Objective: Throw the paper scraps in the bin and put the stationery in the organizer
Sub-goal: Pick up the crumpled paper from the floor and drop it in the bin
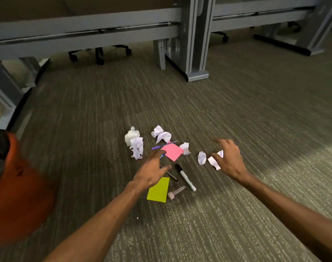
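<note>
Five crumpled paper scraps [134, 142] lie on the carpet [237, 110] around a pink note [172, 152], pens [171, 175], a marker [185, 178] and a yellow note [158, 190]; your left hand [152, 171] reaches over the pens, fingers straight and spread; your right hand [230, 157] arches over the rightmost scrap [214, 163] — grip unclear; the orange bin [19, 186] stands at your left.

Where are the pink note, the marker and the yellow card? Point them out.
pink note [173, 153]: head view, middle of the sheet.
marker [187, 179]: head view, white barrel below the black cap.
yellow card [158, 190]: head view, centre of its face.
</note>
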Available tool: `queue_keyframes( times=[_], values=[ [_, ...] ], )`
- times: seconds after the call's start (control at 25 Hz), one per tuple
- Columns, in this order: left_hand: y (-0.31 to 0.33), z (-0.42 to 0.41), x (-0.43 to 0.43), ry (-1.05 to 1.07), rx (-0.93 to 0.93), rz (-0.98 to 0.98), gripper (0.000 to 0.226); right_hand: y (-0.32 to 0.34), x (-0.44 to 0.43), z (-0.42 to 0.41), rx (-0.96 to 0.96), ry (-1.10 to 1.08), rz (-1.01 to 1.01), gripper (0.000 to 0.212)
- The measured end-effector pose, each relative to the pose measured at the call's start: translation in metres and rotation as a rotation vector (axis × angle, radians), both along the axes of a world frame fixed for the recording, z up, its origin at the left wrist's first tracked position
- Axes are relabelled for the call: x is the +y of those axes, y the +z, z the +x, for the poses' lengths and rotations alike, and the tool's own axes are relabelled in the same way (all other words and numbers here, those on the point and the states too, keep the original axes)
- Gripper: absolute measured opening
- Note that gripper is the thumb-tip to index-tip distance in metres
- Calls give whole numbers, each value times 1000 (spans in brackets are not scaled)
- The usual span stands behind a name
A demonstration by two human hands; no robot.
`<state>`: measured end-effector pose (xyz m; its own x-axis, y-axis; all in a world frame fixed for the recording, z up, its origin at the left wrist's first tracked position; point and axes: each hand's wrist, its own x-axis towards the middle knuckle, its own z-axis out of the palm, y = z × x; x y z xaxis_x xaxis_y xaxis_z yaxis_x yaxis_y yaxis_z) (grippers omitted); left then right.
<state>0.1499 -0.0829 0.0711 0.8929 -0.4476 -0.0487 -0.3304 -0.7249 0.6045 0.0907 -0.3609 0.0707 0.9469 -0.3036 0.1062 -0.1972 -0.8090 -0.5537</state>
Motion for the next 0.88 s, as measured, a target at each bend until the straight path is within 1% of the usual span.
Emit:
queue_keyframes(
  times=[0.08, 0.16, 0.32, 0.4, 0.48, 0.56, 0.64, 0.68, 0.8, 0.88],
  values=[
    [-15, 8, -25, -40, 53, -29, 63, -24, -22, 4, 69, -22, -13, 58],
    [-29, 19, -50, -85, 67, -47, 65, -46, -35, 10, 147, -29, -53, 67],
    [-61, 33, -105, -134, 54, -4, 64, -89, -47, 27, 282, 7, -134, 82],
    [-78, 37, -129, -141, 21, 20, 59, -107, -52, 37, 327, 61, -177, 88],
    [-91, 46, -151, -168, -35, 40, 55, -116, -59, 51, 373, 90, -172, 91],
    [-101, 54, -168, -206, -46, 92, 61, -120, -66, 62, 435, 82, -118, 91],
    [-110, 60, -180, -250, -29, 157, 60, -123, -69, 64, 479, 61, -89, 87],
    [-113, 60, -185, -269, -25, 182, 53, -125, -68, 62, 467, 48, -95, 83],
    [-119, 53, -191, -273, -103, 198, 29, -132, -59, 48, 299, 27, -135, 62],
    [-121, 50, -191, -249, -152, 163, 24, -136, -50, 42, 172, 45, -191, 39]
  ],
)
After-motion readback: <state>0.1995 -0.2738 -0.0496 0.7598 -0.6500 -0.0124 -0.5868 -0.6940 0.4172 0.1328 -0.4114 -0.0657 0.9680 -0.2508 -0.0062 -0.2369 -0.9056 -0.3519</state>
